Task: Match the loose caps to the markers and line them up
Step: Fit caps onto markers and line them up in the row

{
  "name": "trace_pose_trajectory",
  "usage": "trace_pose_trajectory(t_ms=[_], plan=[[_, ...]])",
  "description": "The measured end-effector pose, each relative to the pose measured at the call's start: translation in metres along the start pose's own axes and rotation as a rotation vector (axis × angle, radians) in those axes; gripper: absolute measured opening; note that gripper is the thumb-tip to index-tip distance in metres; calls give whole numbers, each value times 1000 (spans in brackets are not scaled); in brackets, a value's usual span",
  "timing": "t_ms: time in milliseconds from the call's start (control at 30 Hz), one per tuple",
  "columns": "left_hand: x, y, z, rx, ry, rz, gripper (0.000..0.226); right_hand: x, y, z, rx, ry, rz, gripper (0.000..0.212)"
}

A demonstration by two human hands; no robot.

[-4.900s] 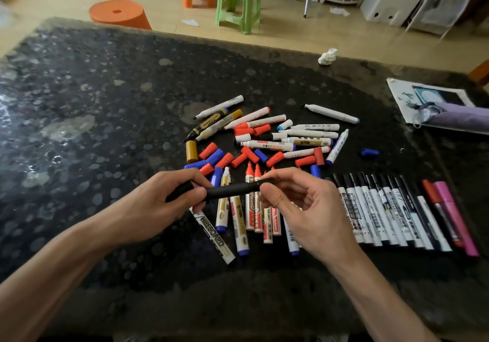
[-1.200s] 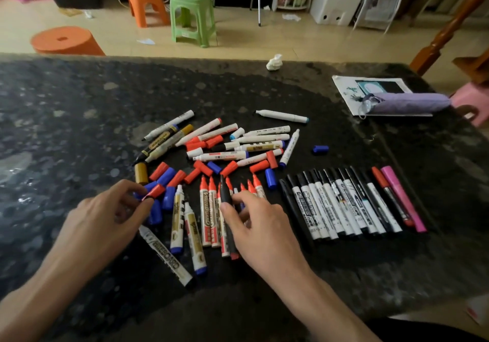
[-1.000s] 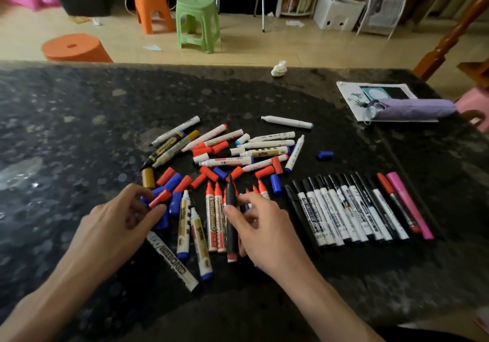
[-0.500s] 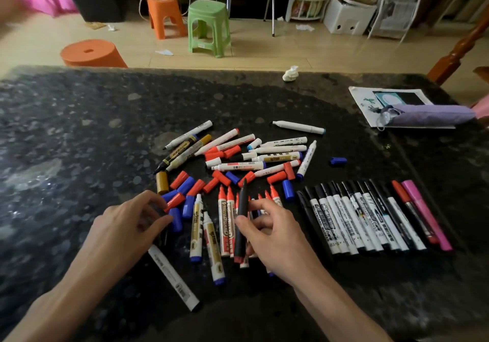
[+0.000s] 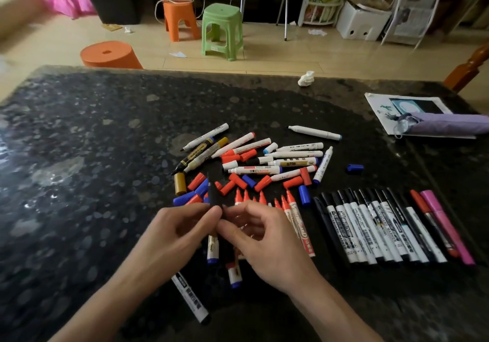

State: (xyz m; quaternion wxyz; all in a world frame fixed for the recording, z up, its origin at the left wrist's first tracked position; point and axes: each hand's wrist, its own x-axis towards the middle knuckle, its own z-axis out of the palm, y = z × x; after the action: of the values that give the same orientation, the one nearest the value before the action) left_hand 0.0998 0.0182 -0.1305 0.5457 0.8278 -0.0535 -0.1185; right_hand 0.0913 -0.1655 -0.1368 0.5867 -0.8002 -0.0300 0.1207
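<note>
You've got the black marker [image 5: 213, 195] pinched right where your two hands meet. Your left hand [image 5: 174, 238] has thumb and forefinger closed on its lower end, and your right hand [image 5: 267, 246] curls its fingertips onto the same spot from the other side. The rest of both hands' fingers are loosely bent, not spread. The marker pokes out past your fingertips, pointing away from you. Your fingers hide its lower end, so I can't tell if it touches the table [image 5: 79, 156].

Just beyond your fingertips are the loose red and blue caps [image 5: 238, 180], with a gold cap [image 5: 180, 184] off past your left fingers. Further out sits the pile of uncapped white markers [image 5: 291, 156].

Tucked under and just right of your right fingers is a row of red-capped markers [image 5: 299, 222]. Well to the right of that hand is the neat line of black-capped markers [image 5: 370, 230], ending in a pink marker [image 5: 447, 225]. A lone blue cap [image 5: 355, 167] lies beyond that line.

One long white marker [image 5: 190, 299] lies under your left wrist.
</note>
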Motion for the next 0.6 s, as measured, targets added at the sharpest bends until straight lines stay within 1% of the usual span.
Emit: trace_pose_trajectory(t_ms=[67, 133, 167, 233, 300, 367, 467, 600], plan=[[4, -1, 0, -55, 37, -20, 28, 4, -3, 5, -32, -18, -44, 24], [7, -4, -6, -93, 147, -54, 24, 10, -5, 4, -61, -28, -71, 23], [8, -5, -10, -91, 202, -67, 23, 16, -7, 1, -105, 3, -74, 22], [11, -8, -18, -96, 273, -84, 24, 37, -7, -12, -259, 153, -84, 21], [13, -8, -25, -54, 320, -64, 23, 68, -4, -32, -482, 311, -99, 20], [12, -11, -29, 55, 328, -37, 22, 96, 1, -46, -693, 384, -86, 20], [9, -15, -33, 158, 293, -61, 19, 127, 10, -54, -922, 363, -83, 20], [8, -15, -40, 185, 297, -42, 24, 144, 8, -53, -1123, 258, -31, 21]])
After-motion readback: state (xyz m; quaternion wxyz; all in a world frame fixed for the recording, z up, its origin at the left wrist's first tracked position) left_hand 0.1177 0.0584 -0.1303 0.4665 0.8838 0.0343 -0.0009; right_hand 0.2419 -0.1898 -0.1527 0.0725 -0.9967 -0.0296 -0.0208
